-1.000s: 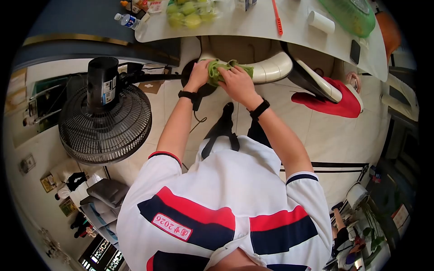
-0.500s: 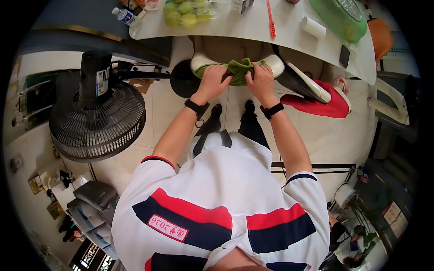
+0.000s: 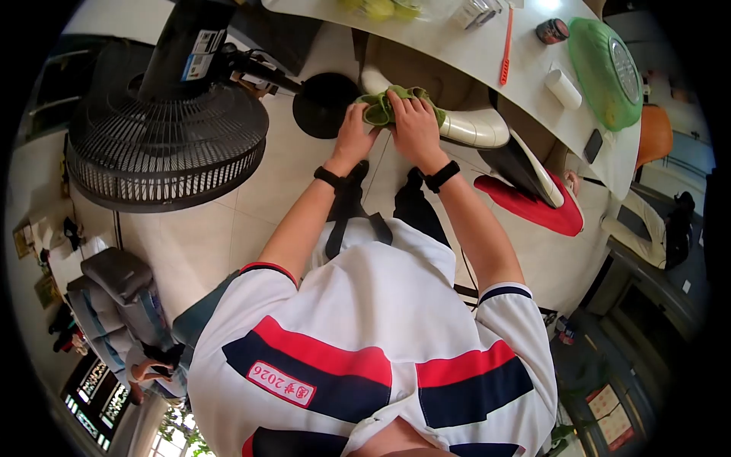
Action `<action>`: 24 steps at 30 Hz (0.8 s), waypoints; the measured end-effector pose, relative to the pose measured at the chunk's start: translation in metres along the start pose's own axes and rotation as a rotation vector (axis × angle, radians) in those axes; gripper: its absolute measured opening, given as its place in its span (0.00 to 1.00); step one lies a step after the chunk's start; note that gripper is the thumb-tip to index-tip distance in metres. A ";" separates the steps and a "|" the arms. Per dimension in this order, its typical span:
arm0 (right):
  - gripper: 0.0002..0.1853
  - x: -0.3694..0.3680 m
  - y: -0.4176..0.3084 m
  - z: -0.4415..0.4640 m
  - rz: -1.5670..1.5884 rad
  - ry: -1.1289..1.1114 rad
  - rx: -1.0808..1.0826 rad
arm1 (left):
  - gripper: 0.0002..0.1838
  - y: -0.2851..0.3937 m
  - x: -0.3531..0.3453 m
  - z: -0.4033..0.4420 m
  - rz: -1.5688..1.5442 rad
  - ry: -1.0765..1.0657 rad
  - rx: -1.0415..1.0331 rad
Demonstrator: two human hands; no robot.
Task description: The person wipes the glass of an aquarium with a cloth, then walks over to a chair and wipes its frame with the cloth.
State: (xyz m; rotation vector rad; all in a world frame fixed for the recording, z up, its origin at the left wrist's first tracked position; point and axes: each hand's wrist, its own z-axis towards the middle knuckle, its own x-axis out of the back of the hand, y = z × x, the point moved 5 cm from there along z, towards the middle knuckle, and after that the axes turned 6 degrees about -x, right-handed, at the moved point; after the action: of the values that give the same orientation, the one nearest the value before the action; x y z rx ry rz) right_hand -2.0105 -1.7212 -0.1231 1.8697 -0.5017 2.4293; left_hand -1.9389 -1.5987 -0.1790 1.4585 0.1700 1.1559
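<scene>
A green cloth [image 3: 378,109] lies bunched over the curved top rail of a cream chair [image 3: 476,126]. My left hand [image 3: 354,137] grips the cloth's near left edge, fingers curled into it. On the cloth's right part rests my right hand [image 3: 416,126], its fingers bent over the fabric and the rail beneath. Both hands are close together, and their palms are hidden. The rail's right side shows bare cream surface.
A black fan [image 3: 171,145] stands at left on a round base [image 3: 326,107]. Beyond the chair is a white table [image 3: 525,65] with a green basket [image 3: 605,76], a white roll [image 3: 563,89] and a phone [image 3: 593,145]. Red fabric [image 3: 525,204] hangs on another chair at right.
The green cloth, spread widely across the rail before, is now gathered toward its left part. My right hand has shifted left, closer to my left hand. The view has turned.
</scene>
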 end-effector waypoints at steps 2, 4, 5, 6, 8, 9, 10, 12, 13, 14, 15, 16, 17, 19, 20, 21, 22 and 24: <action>0.36 -0.010 -0.002 0.008 -0.026 -0.036 -0.006 | 0.26 -0.013 -0.007 -0.005 -0.077 -0.011 0.063; 0.37 -0.012 -0.004 0.016 -0.026 -0.099 -0.040 | 0.25 -0.013 -0.011 -0.005 -0.155 -0.047 0.109; 0.37 -0.013 -0.004 0.019 -0.012 -0.147 -0.072 | 0.24 -0.012 -0.009 -0.005 -0.150 -0.042 0.107; 0.37 -0.012 -0.004 0.023 -0.001 -0.192 -0.103 | 0.22 -0.011 -0.008 -0.002 -0.145 -0.035 0.102; 0.38 -0.014 -0.002 0.023 -0.019 -0.178 -0.109 | 0.19 -0.008 -0.007 0.003 -0.139 -0.016 0.089; 0.38 -0.017 0.001 0.021 -0.029 -0.171 -0.110 | 0.19 -0.007 -0.008 0.004 -0.148 -0.018 0.090; 0.40 -0.019 0.004 0.019 -0.030 -0.187 -0.115 | 0.18 -0.008 -0.009 0.004 -0.156 -0.018 0.090; 0.45 -0.017 0.008 0.015 -0.029 -0.216 -0.136 | 0.17 -0.005 -0.008 0.004 -0.155 -0.004 0.069; 0.44 -0.013 0.009 0.013 -0.010 -0.213 -0.134 | 0.16 -0.001 -0.008 0.005 -0.146 0.009 0.045; 0.44 -0.010 0.011 0.011 0.005 -0.215 -0.139 | 0.16 0.004 -0.007 0.007 -0.137 0.022 0.020; 0.44 -0.009 0.014 0.008 0.020 -0.218 -0.145 | 0.15 0.011 -0.004 0.007 -0.115 0.033 0.002; 0.44 -0.008 0.018 0.004 0.034 -0.220 -0.151 | 0.15 0.014 -0.005 0.008 -0.116 0.028 -0.013; 0.44 -0.008 0.023 0.002 0.026 -0.238 -0.161 | 0.14 0.017 -0.007 0.009 -0.116 0.028 -0.028; 0.44 0.001 0.028 -0.004 0.064 -0.205 -0.113 | 0.14 0.025 -0.009 0.009 -0.123 0.031 -0.062; 0.43 0.005 0.032 -0.008 0.085 -0.191 -0.088 | 0.15 0.027 -0.011 0.009 -0.116 0.030 -0.050; 0.42 0.009 0.037 -0.010 0.119 -0.176 -0.064 | 0.16 0.030 -0.013 0.008 -0.107 0.030 -0.037; 0.43 0.011 0.043 -0.013 0.130 -0.206 -0.064 | 0.18 0.032 -0.015 0.008 -0.096 0.031 -0.024; 0.44 0.016 0.057 -0.021 0.157 -0.271 -0.062 | 0.22 0.041 -0.018 0.004 -0.049 0.122 -0.020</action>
State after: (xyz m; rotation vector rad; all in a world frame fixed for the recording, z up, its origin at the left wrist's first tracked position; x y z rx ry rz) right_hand -2.0474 -1.7723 -0.1261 2.2238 -0.7550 2.2254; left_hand -1.9654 -1.6251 -0.1537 1.3597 0.2764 1.2036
